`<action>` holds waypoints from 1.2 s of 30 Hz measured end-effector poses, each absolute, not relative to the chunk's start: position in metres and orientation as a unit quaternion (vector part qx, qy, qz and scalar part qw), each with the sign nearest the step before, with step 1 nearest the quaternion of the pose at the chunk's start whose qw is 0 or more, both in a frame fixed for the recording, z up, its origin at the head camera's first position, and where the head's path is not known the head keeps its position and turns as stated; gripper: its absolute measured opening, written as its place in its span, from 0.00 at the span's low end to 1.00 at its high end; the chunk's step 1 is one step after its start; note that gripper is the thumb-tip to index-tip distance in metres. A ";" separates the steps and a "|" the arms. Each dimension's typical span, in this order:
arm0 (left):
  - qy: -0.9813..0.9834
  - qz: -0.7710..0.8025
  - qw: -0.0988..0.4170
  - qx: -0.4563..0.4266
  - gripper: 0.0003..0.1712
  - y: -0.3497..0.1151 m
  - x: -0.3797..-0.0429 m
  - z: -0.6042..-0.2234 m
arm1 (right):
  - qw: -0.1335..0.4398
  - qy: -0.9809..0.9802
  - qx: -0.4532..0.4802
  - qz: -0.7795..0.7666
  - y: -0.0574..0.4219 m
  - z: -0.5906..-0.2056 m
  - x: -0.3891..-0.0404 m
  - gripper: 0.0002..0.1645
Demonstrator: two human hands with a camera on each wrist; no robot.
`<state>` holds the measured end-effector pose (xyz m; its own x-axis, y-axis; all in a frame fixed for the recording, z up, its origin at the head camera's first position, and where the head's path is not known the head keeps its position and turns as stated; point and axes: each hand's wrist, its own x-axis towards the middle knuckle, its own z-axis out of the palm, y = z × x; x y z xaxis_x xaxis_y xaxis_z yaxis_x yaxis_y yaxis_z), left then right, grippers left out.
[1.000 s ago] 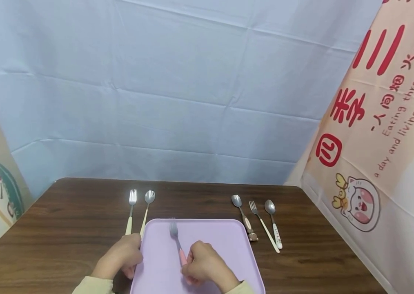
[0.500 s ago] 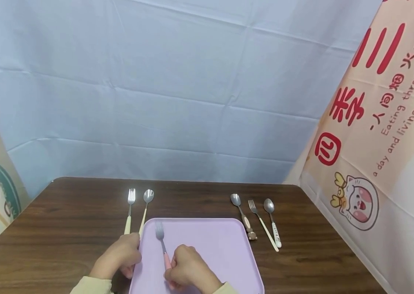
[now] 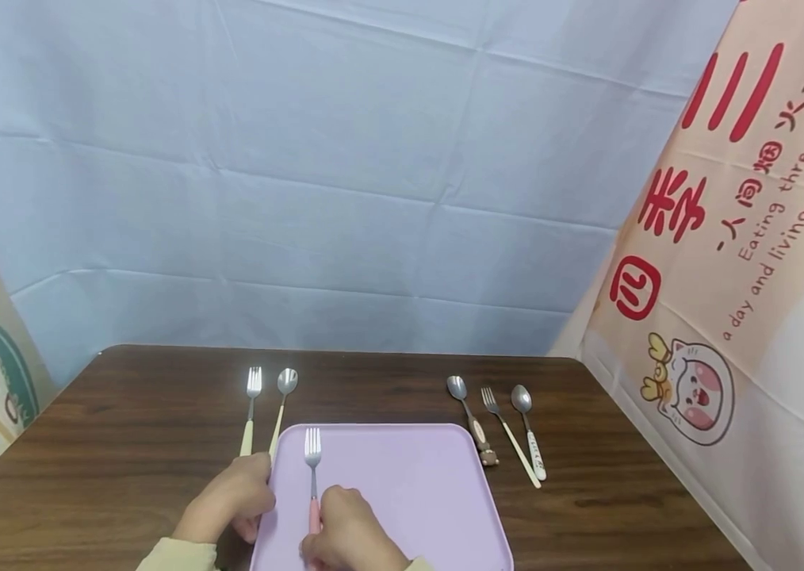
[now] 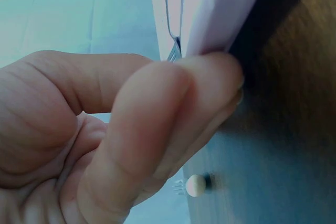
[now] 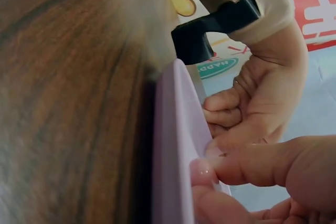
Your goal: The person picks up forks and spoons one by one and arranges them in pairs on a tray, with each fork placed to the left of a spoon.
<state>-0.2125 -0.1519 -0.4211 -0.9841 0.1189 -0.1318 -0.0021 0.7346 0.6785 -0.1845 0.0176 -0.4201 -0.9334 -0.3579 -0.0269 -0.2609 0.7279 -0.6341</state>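
Observation:
A lilac tray (image 3: 409, 468) lies at the front of the table. On its left side my right hand (image 3: 348, 527) pinches a fork (image 3: 312, 458) by its pink handle, tines pointing away from me. The right wrist view shows thumb and finger on the end of the pink handle (image 5: 202, 171), close above the tray rim (image 5: 181, 108). My left hand (image 3: 238, 493) holds the tray's left edge; in the left wrist view its curled fingers (image 4: 147, 114) meet the tray wall (image 4: 226, 3). Just beyond that hand lie a cream-handled fork (image 3: 248, 434) and spoon (image 3: 279, 420).
Right of the tray lie a spoon with a brown bear handle (image 3: 477, 432), a cream-handled fork (image 3: 514, 444) and a white-handled spoon (image 3: 535, 452). A pale blue cloth (image 3: 338, 198) hangs behind the dark wooden table (image 3: 124, 444), and a printed cloth (image 3: 752, 262) at the right.
My right hand has moved left across the tray with the pink fork. The fork has turned from slanted to nearly straight, and its tines sit lower in view. The left hand stays at the edge.

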 end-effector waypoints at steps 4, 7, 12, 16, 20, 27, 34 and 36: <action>0.926 0.367 0.083 0.027 0.07 -0.150 -0.212 -0.421 | 0.084 0.922 -0.173 -0.336 0.014 -0.422 -0.184 0.15; 0.926 0.368 0.082 0.027 0.08 -0.150 -0.212 -0.420 | 0.082 0.923 -0.177 -0.332 0.012 -0.422 -0.183 0.16; 0.924 0.372 0.080 0.027 0.08 -0.151 -0.211 -0.420 | 0.075 0.925 -0.180 -0.327 0.006 -0.423 -0.183 0.17; 0.924 0.372 0.081 0.028 0.08 -0.151 -0.211 -0.420 | 0.077 0.927 -0.179 -0.320 0.003 -0.424 -0.183 0.17; 0.927 0.364 0.084 0.026 0.08 -0.151 -0.211 -0.419 | 0.084 0.926 -0.179 -0.323 0.001 -0.424 -0.183 0.17; 0.925 0.368 0.093 0.022 0.08 -0.151 -0.210 -0.420 | 0.089 0.920 -0.181 -0.336 0.001 -0.426 -0.182 0.17; 0.925 0.369 0.084 0.028 0.08 -0.151 -0.211 -0.420 | 0.081 0.915 -0.181 -0.351 0.000 -0.426 -0.181 0.18; 0.925 0.370 0.083 0.029 0.08 -0.152 -0.211 -0.420 | 0.079 0.915 -0.182 -0.352 0.000 -0.426 -0.181 0.18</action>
<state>-0.2114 -0.1516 -0.4196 -0.9846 0.1148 -0.1317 -0.0078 0.7245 0.6893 -0.1813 -0.0002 -0.4261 -0.9214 -0.3881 -0.0168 -0.2771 0.6867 -0.6720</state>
